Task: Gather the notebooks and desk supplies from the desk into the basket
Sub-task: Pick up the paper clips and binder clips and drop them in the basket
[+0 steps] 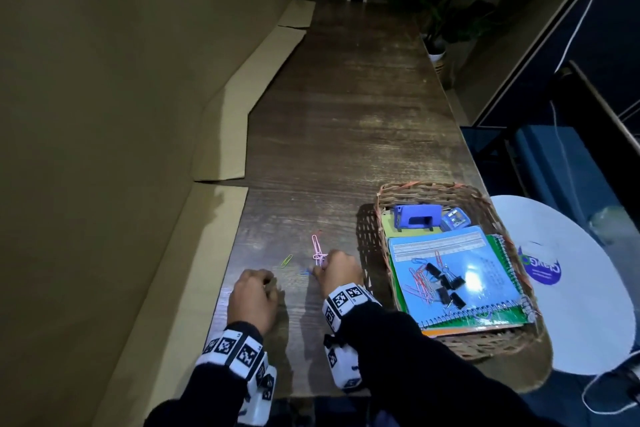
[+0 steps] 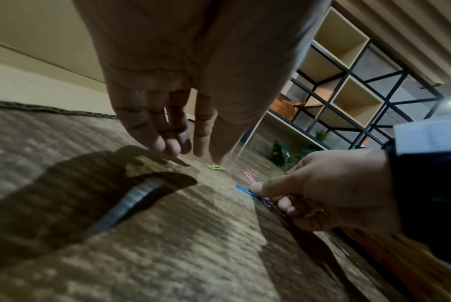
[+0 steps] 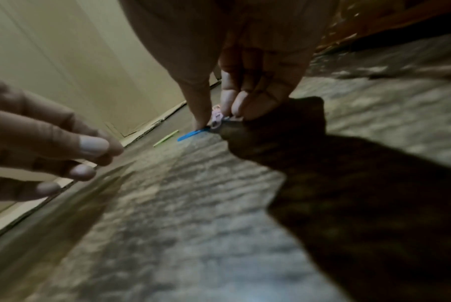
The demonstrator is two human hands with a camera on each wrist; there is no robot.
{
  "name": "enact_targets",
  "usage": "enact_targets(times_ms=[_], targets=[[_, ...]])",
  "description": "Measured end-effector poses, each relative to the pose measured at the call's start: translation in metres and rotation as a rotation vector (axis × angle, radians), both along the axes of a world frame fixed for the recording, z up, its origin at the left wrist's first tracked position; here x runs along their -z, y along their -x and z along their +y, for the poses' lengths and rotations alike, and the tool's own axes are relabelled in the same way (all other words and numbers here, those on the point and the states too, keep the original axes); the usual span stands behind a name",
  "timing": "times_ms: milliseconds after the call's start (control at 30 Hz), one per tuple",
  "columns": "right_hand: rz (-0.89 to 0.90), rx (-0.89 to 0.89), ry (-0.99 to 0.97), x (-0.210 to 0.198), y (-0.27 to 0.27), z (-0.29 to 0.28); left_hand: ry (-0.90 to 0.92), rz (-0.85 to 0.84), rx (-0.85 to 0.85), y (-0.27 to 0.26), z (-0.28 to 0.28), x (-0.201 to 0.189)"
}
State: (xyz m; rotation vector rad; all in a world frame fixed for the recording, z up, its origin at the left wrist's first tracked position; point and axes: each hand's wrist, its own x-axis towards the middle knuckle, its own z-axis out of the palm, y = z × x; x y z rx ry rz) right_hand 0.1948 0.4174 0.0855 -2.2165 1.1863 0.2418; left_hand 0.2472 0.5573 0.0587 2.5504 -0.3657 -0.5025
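Note:
A wicker basket (image 1: pixel 370 239) stands on the desk's right side. It holds spiral notebooks (image 1: pixel 485 288), a blue hole punch (image 1: pixel 417 217), a sharpener (image 1: pixel 455 218) and loose clips. On the desk lie pink paper clips (image 1: pixel 316 246), a green paper clip (image 1: pixel 286 260) and a blue paper clip (image 1: pixel 305 272). My right hand (image 1: pixel 320 269) is down on the desk, thumb and fingers pinching the blue paper clip (image 3: pixel 192 135) together with a pale pink one (image 3: pixel 216 119). My left hand (image 1: pixel 268 282) hovers just left of it, fingers hanging loosely over the wood (image 2: pixel 188 149), holding nothing. The green paper clip (image 2: pixel 216 167) lies just beyond its fingertips.
Flat cardboard (image 1: pixel 221 135) lines the desk's left edge against the wall. A round white stool (image 1: pixel 588 288) stands right of the basket, a potted plant (image 1: pixel 438 45) at the far right end, and a shelving unit (image 2: pixel 348 85) in the background.

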Motion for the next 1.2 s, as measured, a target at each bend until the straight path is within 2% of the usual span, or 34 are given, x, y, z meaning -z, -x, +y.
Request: enact_targets(times_ms=[233,400,633,867,1033,1200], targets=[[0.013,0.081,-0.059,0.007,0.002,0.0,-0.023,-0.005,0.043,-0.01,-0.022,-0.007],[0.008,0.082,-0.014,0.0,0.01,-0.005,-0.038,-0.025,0.063,-0.014,-0.039,-0.01],[-0.018,0.093,-0.07,-0.002,0.014,-0.007,-0.01,-0.061,0.235,-0.009,-0.071,-0.011],[-0.227,0.126,-0.026,-0.008,0.034,-0.009,-0.045,-0.029,0.313,-0.015,-0.099,-0.012],[-0.401,0.082,-0.005,-0.033,0.05,-0.016,-0.139,-0.04,0.373,-0.012,-0.101,-0.007],[-0.526,0.136,-0.025,-0.049,0.09,-0.033,-0.213,-0.039,0.374,-0.006,-0.094,-0.021]])
